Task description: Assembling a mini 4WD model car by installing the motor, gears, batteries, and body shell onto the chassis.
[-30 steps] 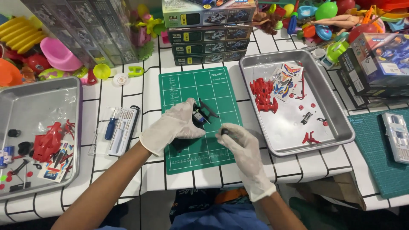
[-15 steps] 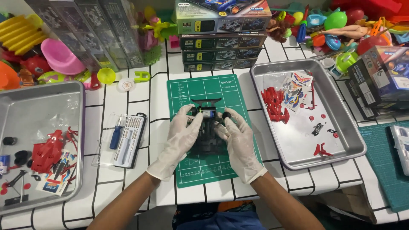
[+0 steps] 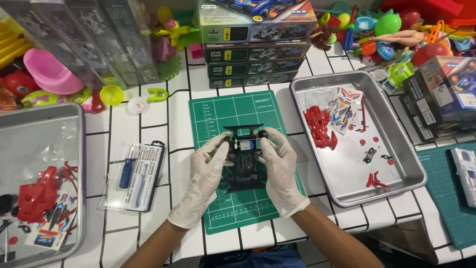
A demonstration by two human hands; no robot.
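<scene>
A white tiled table (image 3: 153, 124) carries a green cutting mat (image 3: 218, 111) at its middle, a metal tray (image 3: 396, 171) of red parts to the right and a screwdriver set (image 3: 134, 174) to the left; over the mat, the gloved left hand (image 3: 206, 173) and right hand (image 3: 280, 166) close on either side of a black toy car chassis (image 3: 245, 161); its small front parts seem half hidden by fingers.

White-gloved hands (image 3: 243, 173), black chassis (image 3: 244, 164), green gridded mat (image 3: 218, 114), red parts (image 3: 320, 126), silver tray (image 3: 396, 164).
</scene>
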